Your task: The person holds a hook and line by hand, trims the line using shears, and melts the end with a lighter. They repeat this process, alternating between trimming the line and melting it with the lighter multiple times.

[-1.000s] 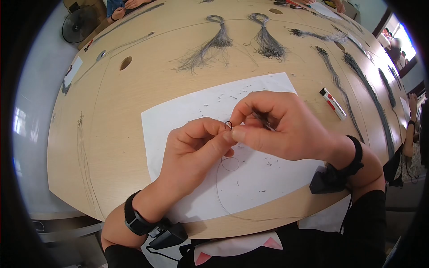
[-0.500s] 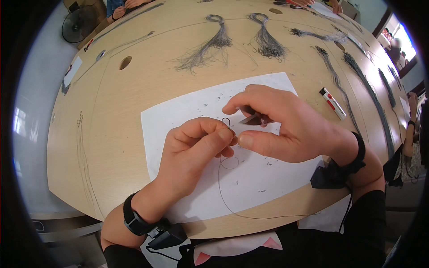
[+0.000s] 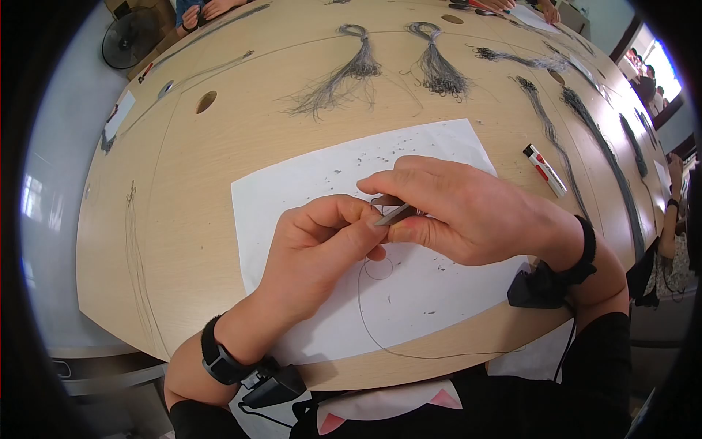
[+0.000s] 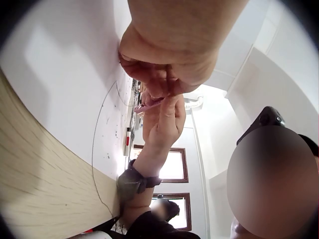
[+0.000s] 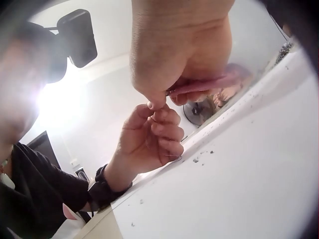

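Observation:
Over the white paper (image 3: pixel 322 322), my left hand (image 3: pixel 314 245) pinches a small dark fish hook (image 3: pixel 381 208) between thumb and forefinger. A thin line (image 3: pixel 360 300) hangs from these fingers, makes a small loop and curves over the paper towards the table's front edge. My right hand (image 3: pixel 468 208) grips pink-handled thread snips (image 3: pixel 397 214). Their two metal blades stand apart right at the left fingertips and partly cover the hook. In the right wrist view the snips' pink handle (image 5: pixel 209 85) sticks out past the palm.
Dark clippings dot the paper. A white and red marker (image 3: pixel 545 170) lies right of it. Two looped bundles of lines with hooks (image 3: pixel 358 62) lie at the back, and long hook bundles (image 3: pixel 599 139) at the right. Other people's hands (image 3: pixel 194 16) show at the far edge.
The right hand drew back from the left fingertips, bringing the snips' blades into sight, then moved in again with them to the hook. The left hand stays nearly in place.

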`<control>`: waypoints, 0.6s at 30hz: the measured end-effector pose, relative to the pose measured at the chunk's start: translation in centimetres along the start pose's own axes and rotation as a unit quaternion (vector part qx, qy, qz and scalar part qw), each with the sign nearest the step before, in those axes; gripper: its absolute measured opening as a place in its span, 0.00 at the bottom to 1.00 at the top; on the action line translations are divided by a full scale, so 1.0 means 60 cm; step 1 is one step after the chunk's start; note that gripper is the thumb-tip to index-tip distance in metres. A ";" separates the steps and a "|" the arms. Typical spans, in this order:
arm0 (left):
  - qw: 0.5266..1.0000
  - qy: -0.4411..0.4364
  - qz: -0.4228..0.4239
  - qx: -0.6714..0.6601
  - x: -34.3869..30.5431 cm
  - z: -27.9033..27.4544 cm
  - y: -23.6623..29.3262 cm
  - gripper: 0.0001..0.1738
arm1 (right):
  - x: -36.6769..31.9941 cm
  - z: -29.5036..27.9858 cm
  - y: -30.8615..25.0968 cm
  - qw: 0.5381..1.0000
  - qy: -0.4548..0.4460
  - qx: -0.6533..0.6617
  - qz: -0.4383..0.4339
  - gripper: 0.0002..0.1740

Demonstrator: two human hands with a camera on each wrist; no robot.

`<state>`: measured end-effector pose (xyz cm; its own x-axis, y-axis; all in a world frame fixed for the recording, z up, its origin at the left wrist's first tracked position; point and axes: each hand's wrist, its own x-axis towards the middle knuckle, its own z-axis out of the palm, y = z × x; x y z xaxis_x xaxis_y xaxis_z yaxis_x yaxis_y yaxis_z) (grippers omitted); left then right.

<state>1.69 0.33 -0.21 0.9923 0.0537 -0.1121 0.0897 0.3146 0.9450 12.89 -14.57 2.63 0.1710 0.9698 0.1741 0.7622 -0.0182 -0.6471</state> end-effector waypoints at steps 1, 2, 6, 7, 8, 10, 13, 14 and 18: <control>1.000 0.000 0.000 0.000 0.000 -0.001 0.000 0.05 | 0.000 0.000 0.000 1.000 -0.010 0.003 0.011 0.18; 1.000 -0.005 0.000 0.005 0.000 -0.002 0.000 0.05 | 0.001 0.000 0.000 1.000 -0.010 0.003 0.011 0.18; 1.000 0.000 0.008 0.023 0.002 -0.001 0.000 0.05 | -0.002 0.007 0.007 1.000 0.000 0.001 0.006 0.15; 1.000 -0.001 0.007 0.023 0.002 -0.001 0.000 0.05 | -0.003 0.009 0.009 1.000 0.013 -0.003 -0.006 0.14; 1.000 0.002 0.010 0.023 0.002 -0.001 0.001 0.05 | -0.003 0.008 0.008 1.000 0.013 -0.003 -0.005 0.14; 1.000 0.004 0.011 0.022 0.002 0.000 0.001 0.05 | -0.003 0.006 0.008 1.000 0.003 -0.019 -0.002 0.14; 0.999 0.013 0.016 0.032 0.002 0.002 0.002 0.03 | -0.003 0.005 0.012 0.998 0.039 -0.038 -0.025 0.14; 1.000 0.011 0.015 0.022 0.001 0.002 0.002 0.04 | -0.003 0.006 0.013 0.998 0.039 -0.038 -0.025 0.14; 1.000 0.000 0.014 0.008 0.000 -0.001 0.002 0.05 | -0.002 0.008 0.012 0.998 0.060 -0.011 -0.029 0.15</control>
<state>1.70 0.40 -0.14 0.9943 0.0626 -0.0861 0.0637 0.2982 0.9524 13.11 -14.62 1.81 0.1997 0.9330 0.2994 0.7862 0.0298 -0.6172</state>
